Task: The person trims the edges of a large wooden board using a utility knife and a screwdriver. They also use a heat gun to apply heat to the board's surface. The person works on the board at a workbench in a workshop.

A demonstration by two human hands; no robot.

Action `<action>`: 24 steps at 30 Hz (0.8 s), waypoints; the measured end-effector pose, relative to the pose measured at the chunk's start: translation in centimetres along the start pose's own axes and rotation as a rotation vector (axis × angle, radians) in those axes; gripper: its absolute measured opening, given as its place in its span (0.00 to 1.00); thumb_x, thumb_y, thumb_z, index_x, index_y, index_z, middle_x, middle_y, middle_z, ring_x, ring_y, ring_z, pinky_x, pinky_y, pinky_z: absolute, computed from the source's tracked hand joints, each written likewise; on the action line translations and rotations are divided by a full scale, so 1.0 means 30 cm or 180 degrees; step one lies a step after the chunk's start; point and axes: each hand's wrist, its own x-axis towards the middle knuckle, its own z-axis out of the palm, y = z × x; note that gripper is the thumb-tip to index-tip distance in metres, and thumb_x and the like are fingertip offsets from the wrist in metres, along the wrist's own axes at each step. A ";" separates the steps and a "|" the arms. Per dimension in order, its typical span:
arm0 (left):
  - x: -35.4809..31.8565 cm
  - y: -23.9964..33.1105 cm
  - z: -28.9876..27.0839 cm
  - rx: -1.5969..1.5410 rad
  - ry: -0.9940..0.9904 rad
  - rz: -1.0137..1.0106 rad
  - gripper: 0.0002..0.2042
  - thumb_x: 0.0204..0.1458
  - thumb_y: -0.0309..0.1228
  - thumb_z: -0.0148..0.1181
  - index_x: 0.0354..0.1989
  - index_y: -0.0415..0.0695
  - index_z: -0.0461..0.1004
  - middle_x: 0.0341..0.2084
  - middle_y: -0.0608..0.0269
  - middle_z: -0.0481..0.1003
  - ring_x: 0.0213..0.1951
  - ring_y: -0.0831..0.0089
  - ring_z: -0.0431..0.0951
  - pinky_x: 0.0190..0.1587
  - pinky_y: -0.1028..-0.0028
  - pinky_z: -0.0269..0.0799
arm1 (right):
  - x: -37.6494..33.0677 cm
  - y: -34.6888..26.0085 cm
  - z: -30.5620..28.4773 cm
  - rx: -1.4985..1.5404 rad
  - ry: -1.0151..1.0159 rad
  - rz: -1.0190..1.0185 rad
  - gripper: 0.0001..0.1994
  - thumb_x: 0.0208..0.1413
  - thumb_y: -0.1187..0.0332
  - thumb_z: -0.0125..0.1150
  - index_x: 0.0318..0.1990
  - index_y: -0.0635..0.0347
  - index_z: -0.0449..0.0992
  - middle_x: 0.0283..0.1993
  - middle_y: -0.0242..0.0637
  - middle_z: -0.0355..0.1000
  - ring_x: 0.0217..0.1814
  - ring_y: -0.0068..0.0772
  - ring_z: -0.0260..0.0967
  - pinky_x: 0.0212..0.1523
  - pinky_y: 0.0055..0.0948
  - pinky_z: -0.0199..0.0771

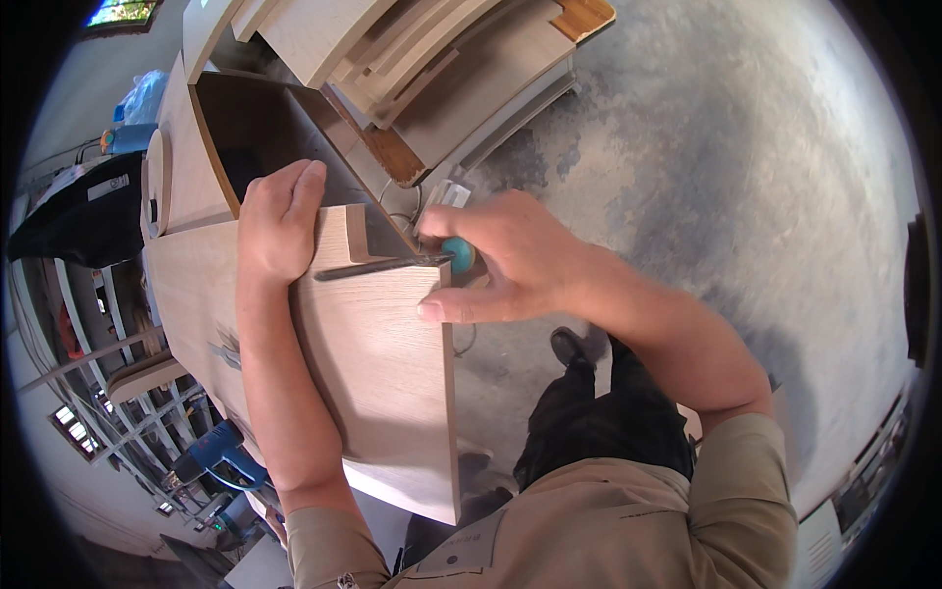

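A pale wood-grained panel [392, 363] lies in front of me, with a raised wooden strip [340, 234] near its far edge. My left hand [283, 216] is closed over that far edge, left of the strip; its fingertips are hidden. At the panel's right corner, my right hand [515, 257] is curled around the teal handle [457, 255] of a file, thumb and forefinger apart on either side of it. The file's narrow dark blade [378, 267] points left across the panel, just on the near side of the strip. Part of the handle is hidden by the hand.
Beyond the panel is a dark open cabinet compartment [260, 133]. Stacked wooden pieces [392, 69] stand at the far side. A blue power drill [221, 456] and a black bag [83, 211] are on the left. Stained concrete floor [687, 177] stretches to the right.
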 end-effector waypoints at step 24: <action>0.004 0.019 -0.006 0.0001 -0.0073 0.0034 0.17 0.63 0.35 0.51 0.27 0.33 0.69 0.21 0.40 0.69 0.25 0.42 0.65 0.31 0.57 0.64 | 0.028 -0.023 0.043 -0.0940 0.0678 -0.0716 0.25 0.53 0.43 0.63 0.21 0.57 0.74 0.14 0.36 0.68 0.16 0.45 0.70 0.17 0.41 0.68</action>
